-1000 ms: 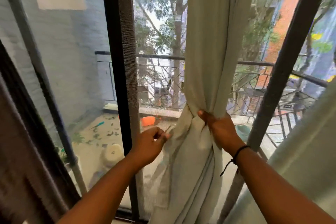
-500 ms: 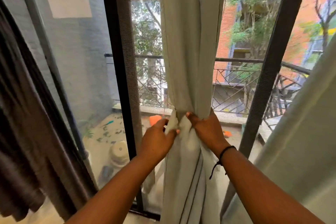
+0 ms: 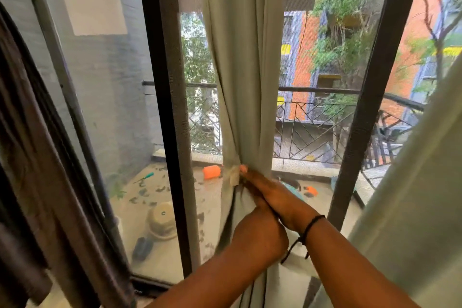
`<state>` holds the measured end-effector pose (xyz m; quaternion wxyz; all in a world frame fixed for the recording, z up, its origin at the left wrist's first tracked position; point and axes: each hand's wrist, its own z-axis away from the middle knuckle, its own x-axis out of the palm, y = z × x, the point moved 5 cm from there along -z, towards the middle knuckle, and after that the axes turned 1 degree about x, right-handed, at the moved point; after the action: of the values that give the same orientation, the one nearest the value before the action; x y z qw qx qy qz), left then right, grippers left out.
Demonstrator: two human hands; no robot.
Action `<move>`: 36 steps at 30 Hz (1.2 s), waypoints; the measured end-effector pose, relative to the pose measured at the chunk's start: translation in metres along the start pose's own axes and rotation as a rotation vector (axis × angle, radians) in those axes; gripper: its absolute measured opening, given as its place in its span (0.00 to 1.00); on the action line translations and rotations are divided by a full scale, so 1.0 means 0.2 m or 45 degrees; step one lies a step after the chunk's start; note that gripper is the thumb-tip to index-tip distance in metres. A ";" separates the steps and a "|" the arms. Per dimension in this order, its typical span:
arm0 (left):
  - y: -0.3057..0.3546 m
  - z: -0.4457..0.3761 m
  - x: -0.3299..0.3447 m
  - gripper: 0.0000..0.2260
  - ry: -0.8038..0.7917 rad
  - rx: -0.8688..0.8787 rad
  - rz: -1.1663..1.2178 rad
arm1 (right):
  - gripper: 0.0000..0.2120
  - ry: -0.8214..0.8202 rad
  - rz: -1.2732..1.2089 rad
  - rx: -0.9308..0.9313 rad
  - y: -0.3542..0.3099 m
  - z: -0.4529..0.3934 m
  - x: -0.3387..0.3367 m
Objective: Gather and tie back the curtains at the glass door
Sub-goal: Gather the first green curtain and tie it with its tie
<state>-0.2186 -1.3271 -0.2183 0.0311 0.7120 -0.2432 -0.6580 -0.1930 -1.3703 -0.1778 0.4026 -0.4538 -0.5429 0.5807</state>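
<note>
**Fingers closing in on the gathered waist of the curtain**

Fingers (image 3: 246, 174) of our right hand (image 3: 272, 197) are lying fairly straight and pointing up and to the left, their tips touching the pale curtain (image 3: 246, 82) where it is pinched narrow; a small tab of light fabric (image 3: 234, 175) is sitting just beside those tips, and we are not able to tell whether it is being pinched or only touched. Our left hand (image 3: 258, 235) is crossing under the right wrist, nearer to us and lower, pressed against the folds below the waist; its fingers are hidden behind the right hand, so we are not able to say whether they are clenched or released.

We are judging that the next move turns on this: the curtain's long axis is running straight up and down, and the gathered point is lying directly ahead of the right fingertips, with the right hand the nearer one to it.

Further out, a second pale curtain (image 3: 412, 195) is hanging at our right and a dark curtain (image 3: 37, 157) at our left. Behind them the black door frame (image 3: 162, 107) and glass are standing, then the balcony floor (image 3: 150, 195) with an orange object (image 3: 212, 172), then the railing (image 3: 312, 90) and the brick buildings beyond.
</note>
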 end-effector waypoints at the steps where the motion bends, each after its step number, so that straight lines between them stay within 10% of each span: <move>1: 0.00 0.00 -0.02 0.21 0.001 0.037 0.037 | 0.31 0.028 0.052 0.014 0.00 0.00 0.00; 6: -0.11 0.02 -0.20 0.22 -0.106 0.131 0.006 | 0.03 0.209 0.038 -0.073 0.01 -0.08 -0.04; 9: -0.24 0.06 -0.45 0.11 0.518 0.184 0.057 | 0.06 0.257 0.007 -0.093 0.03 -0.12 -0.04; 11: -0.32 0.08 -0.51 0.21 0.849 0.207 0.100 | 0.08 0.260 0.002 -0.066 0.03 -0.14 -0.02; 15: -0.48 -0.06 -0.34 0.58 0.458 0.009 0.555 | 0.06 0.167 0.032 -0.014 0.01 -0.16 0.04; 19: -0.51 -0.15 -0.26 0.63 0.154 0.115 1.062 | 0.08 -0.102 -0.168 0.087 0.03 -0.15 0.10; 31: -0.31 -0.14 -0.15 0.29 -0.013 0.169 1.115 | 0.11 -0.163 0.316 0.205 0.03 -0.01 0.02; 36: -0.19 -0.08 -0.16 0.20 0.107 0.230 1.136 | 0.44 0.094 0.574 0.241 0.05 0.07 -0.08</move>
<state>-0.1925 -1.2849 -0.2004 0.2591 0.5635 -0.5811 -0.5270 -0.2029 -1.3910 -0.1860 0.3233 -0.5446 -0.3559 0.6872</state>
